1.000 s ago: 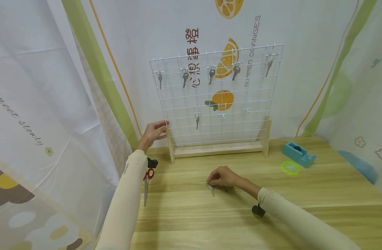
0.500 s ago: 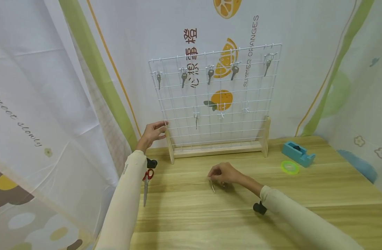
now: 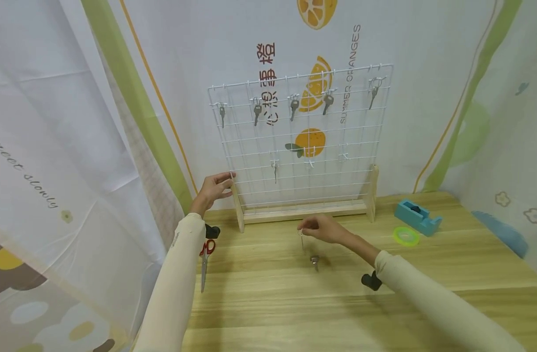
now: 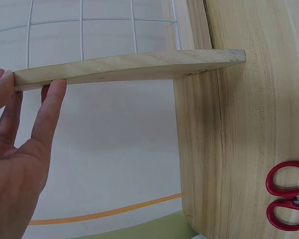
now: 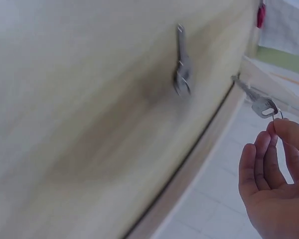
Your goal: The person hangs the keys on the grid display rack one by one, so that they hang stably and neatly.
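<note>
My right hand (image 3: pixel 324 229) pinches a metal ring between thumb and fingertips, and a silver key (image 5: pixel 263 105) dangles from it above the table. On the tabletop below that hand lies a second key (image 3: pixel 314 261) with its own ring. My left hand (image 3: pixel 215 188) grips the upper end of the wooden side post (image 4: pixel 129 67) of a white wire grid rack (image 3: pixel 303 129), thumb and fingers on either side of the wood. Along the rack's upper part several keys (image 3: pixel 257 112) hang on hooks. Lower down hangs one more key (image 3: pixel 275 172), beside two bare hooks (image 3: pixel 310 163).
Red-handled scissors (image 3: pixel 205 261) lie near my left forearm. At the right are a blue tape dispenser (image 3: pixel 418 216) and a yellow-green tape roll (image 3: pixel 406 236) on the wooden table (image 3: pixel 259 303). A printed curtain (image 3: pixel 180 44) stands behind the rack.
My right hand has lifted one key off the table and moved it up toward the rack, leaving the second key exposed on the wood. My left hand stays at the post.
</note>
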